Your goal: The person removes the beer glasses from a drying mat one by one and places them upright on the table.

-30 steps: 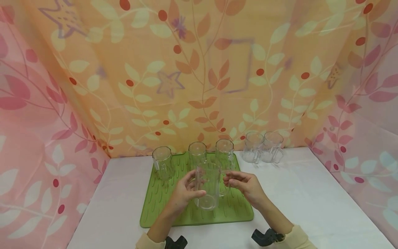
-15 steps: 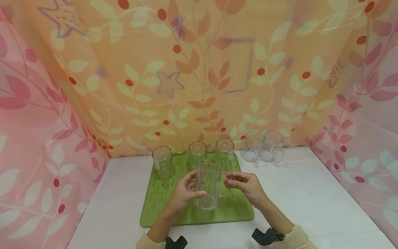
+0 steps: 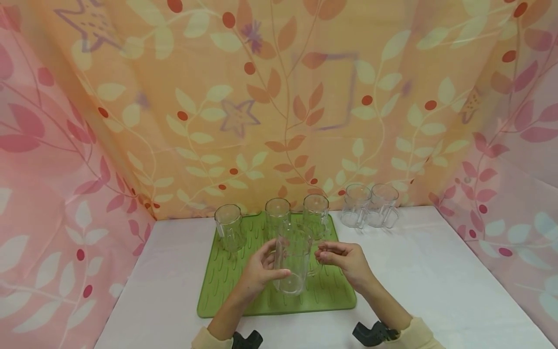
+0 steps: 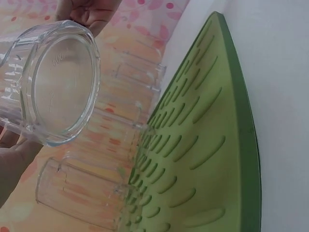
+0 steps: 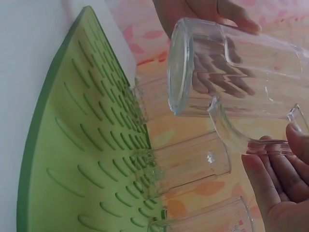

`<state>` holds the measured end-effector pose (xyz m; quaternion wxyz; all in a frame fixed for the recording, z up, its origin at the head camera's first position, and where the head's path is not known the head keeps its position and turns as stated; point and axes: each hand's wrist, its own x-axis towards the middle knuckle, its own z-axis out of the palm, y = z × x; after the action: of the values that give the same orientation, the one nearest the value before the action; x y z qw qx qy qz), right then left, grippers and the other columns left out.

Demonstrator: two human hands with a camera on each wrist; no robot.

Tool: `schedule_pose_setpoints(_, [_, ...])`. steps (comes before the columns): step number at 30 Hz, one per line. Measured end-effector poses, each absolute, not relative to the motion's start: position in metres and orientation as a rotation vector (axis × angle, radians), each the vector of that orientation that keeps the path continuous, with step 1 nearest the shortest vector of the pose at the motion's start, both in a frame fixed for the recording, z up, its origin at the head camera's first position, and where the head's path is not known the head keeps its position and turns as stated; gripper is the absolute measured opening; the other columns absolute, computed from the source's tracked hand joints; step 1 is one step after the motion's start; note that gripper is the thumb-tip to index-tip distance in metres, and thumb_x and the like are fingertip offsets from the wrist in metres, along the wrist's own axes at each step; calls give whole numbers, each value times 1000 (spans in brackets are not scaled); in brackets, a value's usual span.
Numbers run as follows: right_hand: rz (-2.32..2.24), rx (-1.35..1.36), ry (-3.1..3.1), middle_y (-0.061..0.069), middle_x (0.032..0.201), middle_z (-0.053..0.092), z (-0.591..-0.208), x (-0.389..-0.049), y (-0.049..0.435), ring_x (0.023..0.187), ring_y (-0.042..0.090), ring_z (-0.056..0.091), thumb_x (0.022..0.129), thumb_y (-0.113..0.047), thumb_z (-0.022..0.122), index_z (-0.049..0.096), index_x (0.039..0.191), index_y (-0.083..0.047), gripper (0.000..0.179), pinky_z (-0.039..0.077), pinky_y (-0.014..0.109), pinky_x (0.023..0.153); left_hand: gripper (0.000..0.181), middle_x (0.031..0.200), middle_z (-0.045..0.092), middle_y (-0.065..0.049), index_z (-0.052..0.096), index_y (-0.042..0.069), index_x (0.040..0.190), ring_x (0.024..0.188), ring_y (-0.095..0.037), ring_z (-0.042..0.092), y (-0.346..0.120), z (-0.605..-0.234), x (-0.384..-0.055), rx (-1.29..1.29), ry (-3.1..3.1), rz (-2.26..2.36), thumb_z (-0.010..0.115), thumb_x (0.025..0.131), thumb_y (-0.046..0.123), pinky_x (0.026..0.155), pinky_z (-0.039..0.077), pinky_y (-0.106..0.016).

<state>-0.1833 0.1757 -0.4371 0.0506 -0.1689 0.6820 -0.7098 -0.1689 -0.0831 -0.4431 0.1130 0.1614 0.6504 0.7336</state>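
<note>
A clear glass mug point(image 3: 293, 264) is held upright above the front half of the green ridged mat point(image 3: 226, 300). My left hand point(image 3: 260, 269) grips its body from the left, thumb in front and fingers behind the glass. On the other side, my right hand point(image 3: 348, 264) pinches the handle between thumb and fingers, plainest in the right wrist view, where the handle point(image 5: 231, 133) meets the fingertips. The round base of the mug point(image 4: 65, 87) faces the left wrist camera, with faint raised marks on it.
Along the mat's back edge stand three similar mugs: a left one point(image 3: 228, 230), a middle one point(image 3: 277, 215) and a right one point(image 3: 316, 218). Two more mugs, one point(image 3: 355, 208) beside another point(image 3: 382, 208), stand on the white tabletop point(image 3: 418, 271) at back right. Patterned cloth point(image 3: 261, 160) hangs behind.
</note>
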Motion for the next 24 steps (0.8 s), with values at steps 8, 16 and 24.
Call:
schedule_pose_setpoints(8, [-2153, -466, 2137, -13, 90, 75, -429, -181, 174, 86, 5, 72, 90, -5, 66, 54, 118, 25, 43, 60, 23, 76, 85, 151, 41, -18, 33, 8, 149, 139, -36, 43, -83, -445, -168, 512, 1992, 2105, 81, 78, 11, 109, 43, -28])
schedule_pose_setpoints(16, [-2094, -419, 2233, -13, 90, 75, -418, -178, 176, 86, 3, 72, 90, -7, 67, 58, 118, 21, 40, 60, 22, 75, 82, 155, 37, -15, 30, 11, 150, 142, -35, 38, -81, -442, -165, 561, 2050, 2051, 75, 83, 7, 117, 33, -45])
schedule_pose_setpoints(24, [-2162, -525, 2295, -15, 90, 74, -403, -180, 187, 85, 2, 72, 89, -1, 66, 56, 115, 25, 38, 60, 20, 73, 79, 154, 37, -14, 31, 10, 150, 142, -32, 37, -86, -441, -162, 630, 2097, 2054, 74, 84, 9, 117, 35, -40])
